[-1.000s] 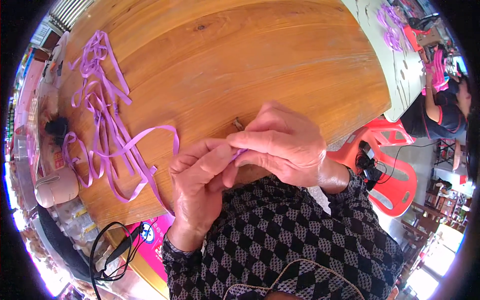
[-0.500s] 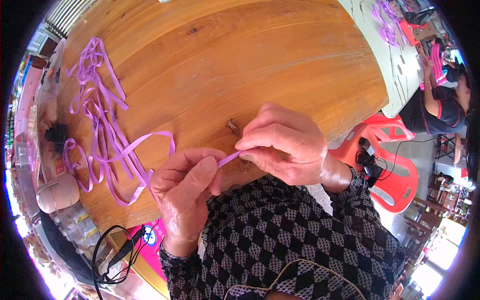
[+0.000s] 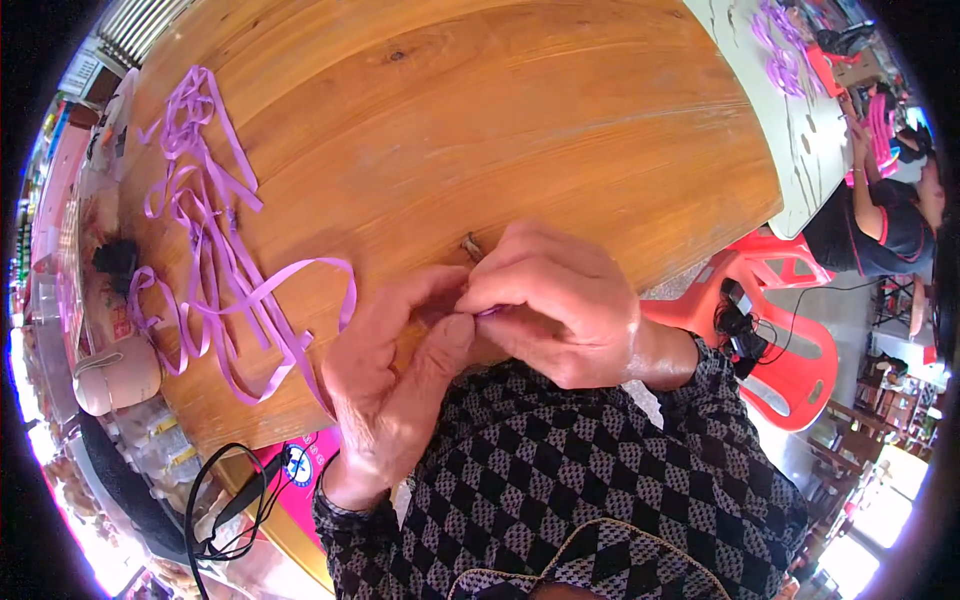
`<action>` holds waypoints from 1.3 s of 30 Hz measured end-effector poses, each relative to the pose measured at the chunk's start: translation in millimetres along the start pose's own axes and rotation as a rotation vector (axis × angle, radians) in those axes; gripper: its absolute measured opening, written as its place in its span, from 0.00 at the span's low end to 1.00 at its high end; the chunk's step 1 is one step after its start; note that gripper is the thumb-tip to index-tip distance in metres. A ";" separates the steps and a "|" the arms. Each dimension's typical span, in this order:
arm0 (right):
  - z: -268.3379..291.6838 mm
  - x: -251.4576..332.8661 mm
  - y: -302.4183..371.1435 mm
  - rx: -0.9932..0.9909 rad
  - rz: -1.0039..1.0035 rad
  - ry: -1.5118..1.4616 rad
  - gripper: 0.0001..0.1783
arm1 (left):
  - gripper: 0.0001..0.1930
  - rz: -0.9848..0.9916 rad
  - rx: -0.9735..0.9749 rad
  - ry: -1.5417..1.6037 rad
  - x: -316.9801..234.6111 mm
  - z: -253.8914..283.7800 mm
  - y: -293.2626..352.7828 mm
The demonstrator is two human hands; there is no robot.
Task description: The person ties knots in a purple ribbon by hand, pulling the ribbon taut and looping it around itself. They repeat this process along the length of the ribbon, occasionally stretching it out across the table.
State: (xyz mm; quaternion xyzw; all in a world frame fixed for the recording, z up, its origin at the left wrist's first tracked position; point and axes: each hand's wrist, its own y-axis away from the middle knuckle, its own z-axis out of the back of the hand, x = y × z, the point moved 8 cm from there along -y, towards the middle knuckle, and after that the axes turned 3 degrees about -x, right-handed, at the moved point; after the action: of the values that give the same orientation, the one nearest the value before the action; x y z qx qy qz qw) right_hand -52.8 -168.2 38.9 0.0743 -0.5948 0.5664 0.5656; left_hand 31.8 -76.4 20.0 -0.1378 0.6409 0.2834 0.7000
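My left hand [image 3: 405,365] and my right hand [image 3: 555,300] meet fingertip to fingertip over the near edge of the wooden table [image 3: 480,120]. Between them they pinch a purple ribbon, and only a small bit of it shows at the right fingertips. The fingers hide the rest of that end. From beneath my left hand the ribbon runs off to a loose tangle of purple ribbon [image 3: 215,230] lying on the left side of the table. One loop of it arches just left of my left hand.
A pink pouch [image 3: 118,380] and black cables [image 3: 235,510] lie at the left. To the right stands a red plastic chair [image 3: 790,370] with a black adapter on it. Beyond, a white table [image 3: 780,150] bears more purple ribbon, and another person [image 3: 885,220] sits there.
My hands have come together; the stretch of ribbon that showed between them is now mostly covered by fingers. My left hand moved right and up, drawing the ribbon's trailing part along.
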 end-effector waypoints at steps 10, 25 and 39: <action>7.2 -2.5 3.0 -0.013 -0.087 0.013 0.13 | 0.08 0.089 -0.082 0.332 21.6 0.5 2.2; 11.5 0.0 4.6 -0.005 -0.021 0.060 0.09 | 0.07 0.139 -0.091 0.438 27.9 -3.7 3.8; 4.5 6.3 1.4 -0.009 0.168 0.148 0.13 | 0.07 0.134 -0.027 0.370 26.3 -4.5 1.0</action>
State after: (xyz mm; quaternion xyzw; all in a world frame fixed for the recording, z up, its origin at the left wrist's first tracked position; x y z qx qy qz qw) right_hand -58.6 -167.7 44.1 -0.0206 -0.5581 0.6130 0.5588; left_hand 28.1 -72.3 -6.1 -0.1542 0.7625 0.3077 0.5479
